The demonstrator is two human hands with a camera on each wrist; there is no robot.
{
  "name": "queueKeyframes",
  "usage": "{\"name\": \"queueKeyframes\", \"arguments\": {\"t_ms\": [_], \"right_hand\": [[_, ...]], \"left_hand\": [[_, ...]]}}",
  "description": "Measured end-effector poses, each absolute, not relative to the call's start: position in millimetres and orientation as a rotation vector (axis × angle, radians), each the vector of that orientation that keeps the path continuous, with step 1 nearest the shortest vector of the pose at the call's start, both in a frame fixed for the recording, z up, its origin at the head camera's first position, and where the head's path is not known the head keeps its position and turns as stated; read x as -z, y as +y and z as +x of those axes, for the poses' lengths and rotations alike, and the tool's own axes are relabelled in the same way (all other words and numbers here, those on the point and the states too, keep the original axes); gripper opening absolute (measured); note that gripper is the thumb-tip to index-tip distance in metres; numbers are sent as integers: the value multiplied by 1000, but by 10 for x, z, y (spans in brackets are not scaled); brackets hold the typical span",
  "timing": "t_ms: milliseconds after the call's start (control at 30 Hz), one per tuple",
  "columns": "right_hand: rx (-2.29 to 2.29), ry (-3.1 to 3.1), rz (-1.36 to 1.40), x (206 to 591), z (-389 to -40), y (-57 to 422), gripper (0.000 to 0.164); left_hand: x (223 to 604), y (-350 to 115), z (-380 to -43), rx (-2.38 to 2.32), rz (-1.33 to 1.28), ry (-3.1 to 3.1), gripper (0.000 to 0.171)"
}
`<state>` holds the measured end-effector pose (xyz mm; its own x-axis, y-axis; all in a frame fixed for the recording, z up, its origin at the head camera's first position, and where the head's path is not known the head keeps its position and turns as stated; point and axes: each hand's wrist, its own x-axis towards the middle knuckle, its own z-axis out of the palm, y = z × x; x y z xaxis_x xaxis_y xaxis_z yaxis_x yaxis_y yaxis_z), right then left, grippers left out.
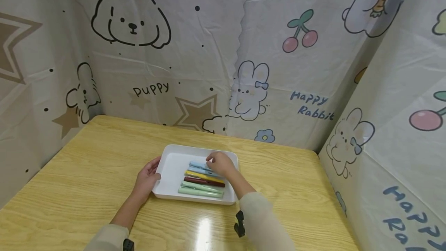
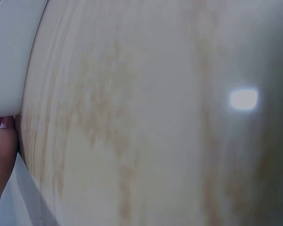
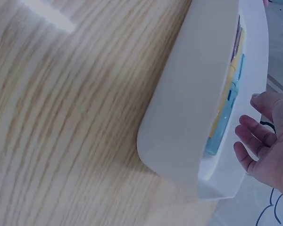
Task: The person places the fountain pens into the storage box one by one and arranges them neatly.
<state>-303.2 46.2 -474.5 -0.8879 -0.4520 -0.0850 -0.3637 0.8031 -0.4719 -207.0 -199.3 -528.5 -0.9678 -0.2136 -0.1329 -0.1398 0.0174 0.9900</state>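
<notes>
A white rectangular tray [image 1: 170, 189] holds several pens lying side by side. From far to near they are light blue pens [image 1: 200, 171], a yellow pen [image 1: 203, 176], a dark red pen [image 1: 204, 182] and light green pens [image 1: 200, 192]. My left hand [image 1: 146, 179] grips the tray's left side, thumb at the rim and fingers outside; the left wrist view shows only part of this hand [image 2: 2, 146]. Over the far right of the tray, beside the light blue pens, is my right hand [image 1: 222, 164]. Its fingers [image 3: 254, 134] are loosely bent and hold nothing.
The tray stands on a wood-grain table [image 1: 115, 154]. Behind and beside it hangs a patterned cloth [image 1: 209, 49] with cartoon animals. A bright light reflection [image 1: 203, 231] shows on the tabletop near the front.
</notes>
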Motion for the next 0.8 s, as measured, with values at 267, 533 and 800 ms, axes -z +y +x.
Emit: {"name": "queueKeyframes", "arguments": {"t_ms": [267,533,800], "right_hand": [[727,2834,-678,4590,-2980,591,23],[765,2900,-569,4511,-2967,731,26],[842,2987,-414,4466,-2947,855,26]], "left_hand": [[5300,-1997,-2096,2155,369,-2194,70],[5299,-2023,-2101,2163,346,-2191,65],[5306,-2080,-2084,2153,382,-2220,63]]}}
